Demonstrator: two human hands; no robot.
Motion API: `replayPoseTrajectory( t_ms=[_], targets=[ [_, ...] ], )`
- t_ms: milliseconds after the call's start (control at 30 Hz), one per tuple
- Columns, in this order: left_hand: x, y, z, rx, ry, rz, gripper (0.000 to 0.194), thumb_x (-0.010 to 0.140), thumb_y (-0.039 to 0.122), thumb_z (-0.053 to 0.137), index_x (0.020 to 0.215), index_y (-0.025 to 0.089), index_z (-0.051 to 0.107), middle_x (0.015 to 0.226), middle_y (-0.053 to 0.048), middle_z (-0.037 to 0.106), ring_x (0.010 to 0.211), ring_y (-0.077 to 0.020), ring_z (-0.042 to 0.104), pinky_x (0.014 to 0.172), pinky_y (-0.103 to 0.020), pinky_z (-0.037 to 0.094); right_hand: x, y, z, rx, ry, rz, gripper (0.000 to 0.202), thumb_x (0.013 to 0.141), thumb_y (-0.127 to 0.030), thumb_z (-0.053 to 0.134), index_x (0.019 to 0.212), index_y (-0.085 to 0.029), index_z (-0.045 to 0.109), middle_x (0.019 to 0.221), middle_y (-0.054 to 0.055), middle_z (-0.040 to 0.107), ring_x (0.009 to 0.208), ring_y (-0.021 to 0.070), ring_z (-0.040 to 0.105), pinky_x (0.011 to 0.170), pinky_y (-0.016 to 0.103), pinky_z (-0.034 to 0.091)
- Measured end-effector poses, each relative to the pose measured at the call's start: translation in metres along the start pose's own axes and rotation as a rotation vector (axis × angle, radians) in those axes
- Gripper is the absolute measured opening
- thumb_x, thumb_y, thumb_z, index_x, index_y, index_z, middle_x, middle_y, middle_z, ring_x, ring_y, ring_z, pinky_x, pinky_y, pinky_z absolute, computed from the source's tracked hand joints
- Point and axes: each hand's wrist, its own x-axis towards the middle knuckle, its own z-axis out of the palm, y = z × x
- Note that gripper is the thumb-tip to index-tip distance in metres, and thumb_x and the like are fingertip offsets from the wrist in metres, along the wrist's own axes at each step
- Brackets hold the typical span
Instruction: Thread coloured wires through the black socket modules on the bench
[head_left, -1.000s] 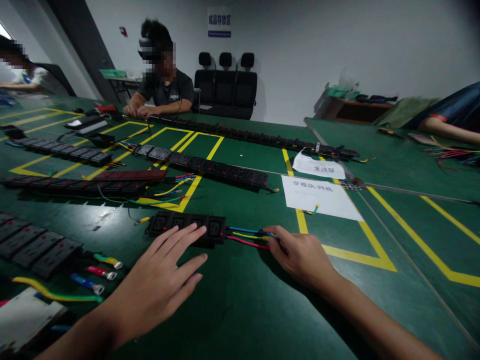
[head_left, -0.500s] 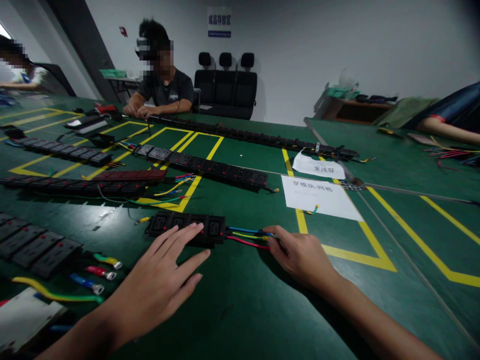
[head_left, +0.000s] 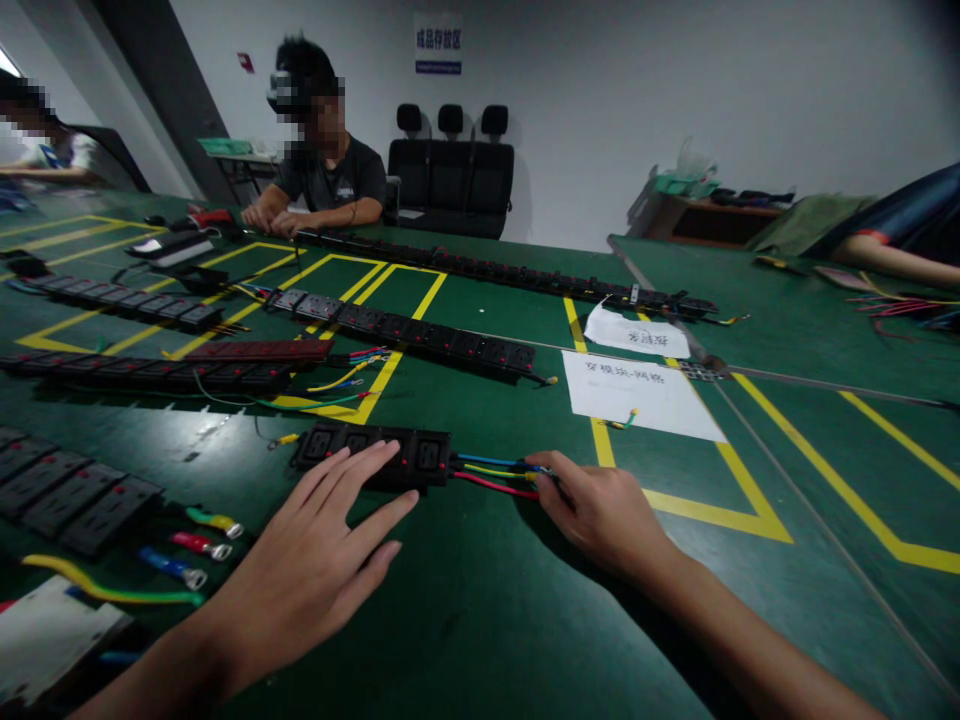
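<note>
A short black socket strip (head_left: 429, 455) lies on the green table in front of me, its outlets facing up. My left hand (head_left: 330, 545) is open, fingers spread, with its fingertips over the near side of the strip; whether they press on it I cannot tell. Blue, yellow-green and red wires (head_left: 491, 470) come out of the strip's right end. The far ends of these wires are pinched by my right hand (head_left: 600, 510), whose fingers partly hide them. From the strip's left end sticks out a short yellow terminal lead (head_left: 287, 440).
Longer socket strips (head_left: 405, 330) lie across the table beyond. At left is another strip (head_left: 90, 500) with loose ring-terminal wires (head_left: 187, 570) and a pale metal box (head_left: 56, 640). A labelled paper sheet (head_left: 637, 395) lies right. A co-worker (head_left: 326, 180) sits opposite.
My left hand has shifted very slightly left over the strip. The right hand and the wires stay where they were.
</note>
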Motion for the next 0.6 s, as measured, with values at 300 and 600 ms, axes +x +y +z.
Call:
replayPoseTrajectory(
  t_ms=[300,600],
  targets=[
    [0.002,-0.021,-0.004,0.065,0.142,-0.386,0.04,0.097,0.035,0.05,0.134,0.018,0.054,0.128,-0.016,0.062,0.115,-0.0359,0.061,0.098,-0.058,0.051,0.0,0.0,0.0,-0.006,0.002,-0.004,0.032,0.102,-0.032,0.04,0.111,-0.02,0.068,0.058,-0.001,0.066,0.044,0.0132,0.056,0.049,0.027,0.028],
    [0.002,-0.031,0.003,0.007,0.059,-0.5,0.052,0.097,0.044,0.046,0.141,0.017,0.044,0.133,-0.017,0.06,0.121,-0.0365,0.059,0.102,-0.056,0.05,0.001,-0.001,0.0,0.006,0.0,-0.001,0.033,0.101,-0.031,0.039,0.112,-0.02,0.068,0.063,0.0,0.069,0.046,0.0131,0.057,0.049,0.028,0.029]
  ],
)
